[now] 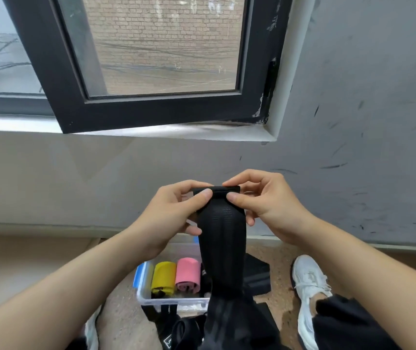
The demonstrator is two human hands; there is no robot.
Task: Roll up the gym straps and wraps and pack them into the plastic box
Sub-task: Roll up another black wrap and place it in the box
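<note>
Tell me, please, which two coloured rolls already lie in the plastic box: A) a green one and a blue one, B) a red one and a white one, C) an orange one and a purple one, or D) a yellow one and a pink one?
D: a yellow roll and a pink roll lie side by side in the plastic box, below the black strap that the left hand and the right hand pinch at its top end.

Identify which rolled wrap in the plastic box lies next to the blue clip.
The yellow roll: it lies beside the blue clip on the plastic box, while the pink roll sits on its far side.
</note>
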